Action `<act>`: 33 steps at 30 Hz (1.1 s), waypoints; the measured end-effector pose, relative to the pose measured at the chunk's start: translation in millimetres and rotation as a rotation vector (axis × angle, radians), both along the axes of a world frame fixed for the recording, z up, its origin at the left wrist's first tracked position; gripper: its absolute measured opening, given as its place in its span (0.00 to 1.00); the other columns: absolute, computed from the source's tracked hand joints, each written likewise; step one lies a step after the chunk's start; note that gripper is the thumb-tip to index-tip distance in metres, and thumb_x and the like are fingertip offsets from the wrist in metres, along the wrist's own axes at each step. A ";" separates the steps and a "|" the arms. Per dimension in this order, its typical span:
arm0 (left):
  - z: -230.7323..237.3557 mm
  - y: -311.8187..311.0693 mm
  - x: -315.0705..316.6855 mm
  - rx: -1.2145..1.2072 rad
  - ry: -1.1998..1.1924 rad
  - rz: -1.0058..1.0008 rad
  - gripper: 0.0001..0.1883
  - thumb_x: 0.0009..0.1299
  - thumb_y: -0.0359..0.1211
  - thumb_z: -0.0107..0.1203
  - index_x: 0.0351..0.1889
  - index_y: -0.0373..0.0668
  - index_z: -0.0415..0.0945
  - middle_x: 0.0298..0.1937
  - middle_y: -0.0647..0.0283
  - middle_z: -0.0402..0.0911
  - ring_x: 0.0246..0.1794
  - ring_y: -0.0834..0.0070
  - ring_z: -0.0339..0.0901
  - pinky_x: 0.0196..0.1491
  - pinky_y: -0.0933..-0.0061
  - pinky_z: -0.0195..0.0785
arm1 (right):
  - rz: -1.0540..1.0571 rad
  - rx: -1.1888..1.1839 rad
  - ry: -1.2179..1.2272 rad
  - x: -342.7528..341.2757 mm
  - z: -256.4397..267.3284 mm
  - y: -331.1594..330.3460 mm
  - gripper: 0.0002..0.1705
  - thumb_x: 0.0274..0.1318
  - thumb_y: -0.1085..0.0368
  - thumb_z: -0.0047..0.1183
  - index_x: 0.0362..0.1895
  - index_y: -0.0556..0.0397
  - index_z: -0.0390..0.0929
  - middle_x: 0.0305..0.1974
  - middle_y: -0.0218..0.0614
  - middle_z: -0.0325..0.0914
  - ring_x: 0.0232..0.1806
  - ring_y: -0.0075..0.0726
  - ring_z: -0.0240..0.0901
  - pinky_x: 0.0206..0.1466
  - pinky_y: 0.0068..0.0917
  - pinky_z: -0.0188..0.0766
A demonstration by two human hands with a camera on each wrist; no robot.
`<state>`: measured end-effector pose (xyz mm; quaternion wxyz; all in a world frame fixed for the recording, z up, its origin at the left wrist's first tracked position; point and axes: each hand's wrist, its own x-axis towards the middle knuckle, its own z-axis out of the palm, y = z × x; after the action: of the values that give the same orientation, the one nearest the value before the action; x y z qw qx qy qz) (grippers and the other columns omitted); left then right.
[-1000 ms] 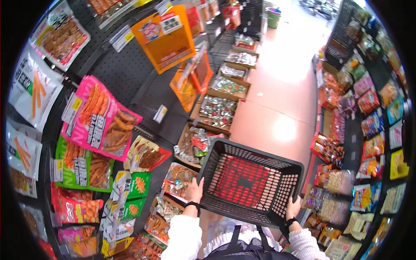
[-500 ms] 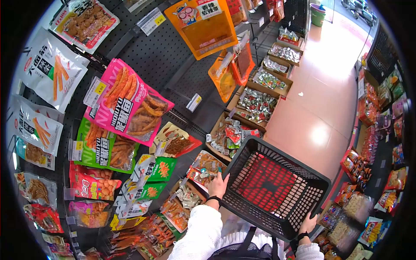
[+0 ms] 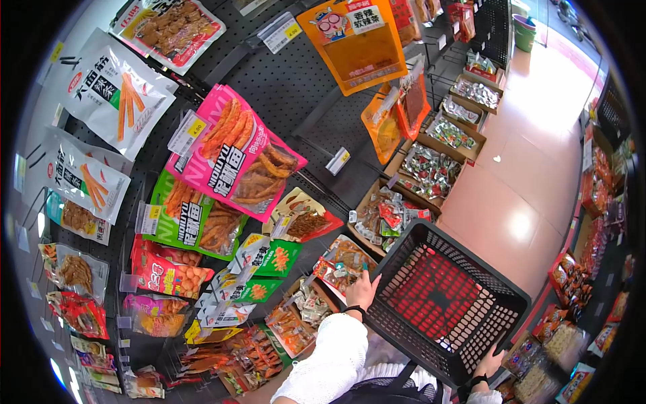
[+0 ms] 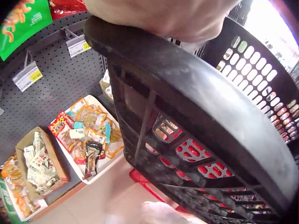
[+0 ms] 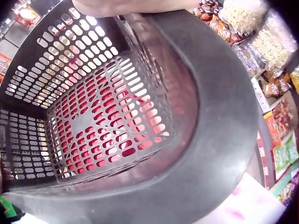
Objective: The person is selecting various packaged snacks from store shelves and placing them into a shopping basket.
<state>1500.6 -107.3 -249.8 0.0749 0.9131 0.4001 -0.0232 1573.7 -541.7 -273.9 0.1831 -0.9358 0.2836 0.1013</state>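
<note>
A black plastic shopping basket (image 3: 474, 261) with slotted walls is held in front of the body, and red shows through its bare, perforated bottom. My left hand (image 3: 363, 291) grips its rim on the side by the shelf. On the opposite side my right hand (image 3: 490, 363) holds the rim near a corner. Close up in the left wrist view, the left hand (image 4: 163, 17) lies over the thick black rim. The right hand (image 5: 133, 5) appears only at the top edge of the right wrist view, with its fingers mostly hidden.
Snack bags hang on the left pegboard, including a pink bag (image 3: 239, 151), a green bag (image 3: 192, 215) and an orange packet (image 3: 356, 47). Open cartons (image 3: 431, 165) line the shelf's base. A tiled aisle (image 3: 494, 202) leads toward a green bucket (image 3: 523, 32); more snacks (image 3: 572, 279) stand on the right.
The head view has turned left, so the shelf goods and basket have shifted right in it. The basket looks more slanted. Both hands keep their hold on its rim.
</note>
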 end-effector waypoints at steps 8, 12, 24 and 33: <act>2.0 -1.2 0.2 0.072 -0.028 -0.024 0.25 0.67 0.56 0.42 0.41 0.41 0.69 0.23 0.55 0.78 0.22 0.57 0.77 0.23 0.57 0.69 | 0.009 0.010 0.058 -0.7 -7.9 -7.1 0.35 0.58 0.40 0.39 0.57 0.57 0.66 0.48 0.54 0.72 0.50 0.57 0.68 0.51 0.43 0.63; 1.6 -0.7 0.6 0.048 -0.048 -0.013 0.25 0.67 0.56 0.43 0.39 0.42 0.68 0.24 0.54 0.78 0.23 0.55 0.77 0.24 0.57 0.70 | 0.010 -0.018 0.064 -2.0 -11.6 -9.6 0.36 0.58 0.41 0.39 0.57 0.58 0.65 0.49 0.52 0.72 0.50 0.56 0.68 0.52 0.41 0.63; -6.1 3.2 -1.2 0.017 -0.029 -0.007 0.27 0.67 0.56 0.42 0.47 0.41 0.68 0.29 0.52 0.79 0.26 0.53 0.78 0.27 0.55 0.70 | 0.010 -0.022 0.022 -7.7 -33.5 -19.6 0.31 0.58 0.42 0.40 0.54 0.53 0.68 0.43 0.51 0.75 0.45 0.56 0.71 0.47 0.42 0.66; 5.7 -2.3 1.0 -0.006 0.009 0.012 0.27 0.67 0.56 0.43 0.48 0.41 0.68 0.28 0.52 0.79 0.24 0.54 0.77 0.25 0.55 0.70 | 0.039 -0.065 0.002 -11.4 -52.3 -34.0 0.32 0.59 0.42 0.39 0.54 0.58 0.67 0.46 0.52 0.74 0.47 0.56 0.70 0.48 0.41 0.66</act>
<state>1501.6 -109.6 -244.0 0.0758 0.9104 0.4056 -0.0282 1562.3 -575.7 -326.2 0.1505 -0.9465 0.2687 0.0964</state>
